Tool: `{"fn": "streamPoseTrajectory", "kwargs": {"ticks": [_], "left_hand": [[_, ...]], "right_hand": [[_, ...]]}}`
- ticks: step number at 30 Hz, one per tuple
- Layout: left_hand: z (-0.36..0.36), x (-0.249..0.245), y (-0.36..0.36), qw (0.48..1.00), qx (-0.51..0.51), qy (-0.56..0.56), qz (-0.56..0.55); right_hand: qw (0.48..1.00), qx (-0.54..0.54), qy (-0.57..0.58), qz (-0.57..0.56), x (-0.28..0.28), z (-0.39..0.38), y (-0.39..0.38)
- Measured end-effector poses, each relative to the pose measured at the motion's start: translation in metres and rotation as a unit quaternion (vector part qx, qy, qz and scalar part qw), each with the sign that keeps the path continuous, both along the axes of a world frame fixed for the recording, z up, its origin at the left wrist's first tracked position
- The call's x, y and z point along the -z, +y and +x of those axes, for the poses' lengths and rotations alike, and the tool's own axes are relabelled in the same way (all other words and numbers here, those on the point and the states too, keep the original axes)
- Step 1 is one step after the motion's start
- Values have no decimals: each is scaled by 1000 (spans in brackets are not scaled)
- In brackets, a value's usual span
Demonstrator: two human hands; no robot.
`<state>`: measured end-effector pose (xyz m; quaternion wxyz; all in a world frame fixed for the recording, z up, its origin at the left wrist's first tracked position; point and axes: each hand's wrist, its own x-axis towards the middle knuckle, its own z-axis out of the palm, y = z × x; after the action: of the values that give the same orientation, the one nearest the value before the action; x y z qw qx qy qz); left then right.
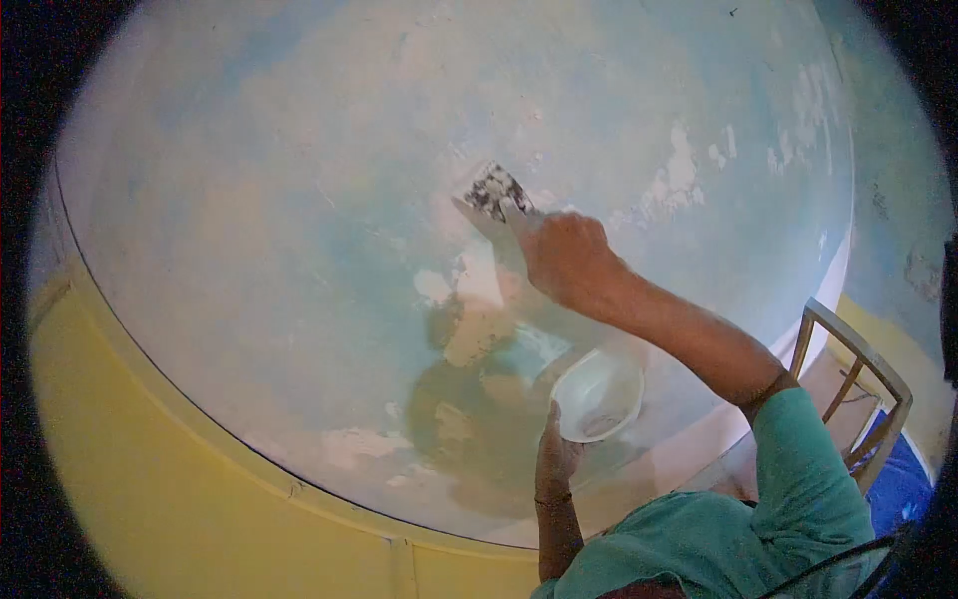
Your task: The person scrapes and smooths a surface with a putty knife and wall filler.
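Note:
My right hand point(574, 258) is closed around a putty knife point(496, 190), whose wide blade is mottled with dark and white patches. The blade lies against, or very close to, the pale blue-green wall point(329, 150). Lower down, my left hand point(559, 454) grips a white bowl point(599, 394) by its left side, with the open top facing me. Its contents are hard to make out. Around the blade and below it, whitish patches point(479, 285) mark the wall.
A yellow wall section point(200, 449) runs along the lower left, below a dark curved line. At the right stands a chair-like frame point(868, 349) beside a blue item point(898, 479). More white patches point(679, 175) show at upper right. A dark cable point(838, 561) crosses the lower right.

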<state>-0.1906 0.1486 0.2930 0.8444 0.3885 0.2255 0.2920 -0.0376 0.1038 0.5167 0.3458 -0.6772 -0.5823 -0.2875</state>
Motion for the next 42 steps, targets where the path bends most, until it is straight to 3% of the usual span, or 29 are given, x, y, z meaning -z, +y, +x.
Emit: {"fn": "streamPoseTrajectory", "kwargs": {"ticks": [3,8,12,17,20,26,30,33,36,42], "left_hand": [[6,-3,-3,997,-21,60,38],[16,-8,-13,998,8,41,36],[21,-21,-25,996,2,3,91],[21,-21,-20,994,5,46,96],[21,-12,-12,994,22,41,97],[15,-3,0,997,20,42,58],[12,-2,2,999,13,24,29],[9,6,10,997,52,13,62],[15,-33,-13,996,2,9,89],[25,-54,-1,998,16,-1,62]], "right_hand": [[1000,1,-7,26,-19,1,15],[998,13,41,36,-6,-2,19],[998,-4,53,-16,16,-4,9],[986,-49,83,-136,25,11,-4],[987,-44,127,-89,8,3,-16],[998,11,-12,53,-28,20,13],[994,73,-73,47,-41,4,16],[997,46,-52,-44,-50,-2,3],[997,36,-35,-62,-53,-12,-2],[994,1,-5,-105,-63,-12,1]]}}
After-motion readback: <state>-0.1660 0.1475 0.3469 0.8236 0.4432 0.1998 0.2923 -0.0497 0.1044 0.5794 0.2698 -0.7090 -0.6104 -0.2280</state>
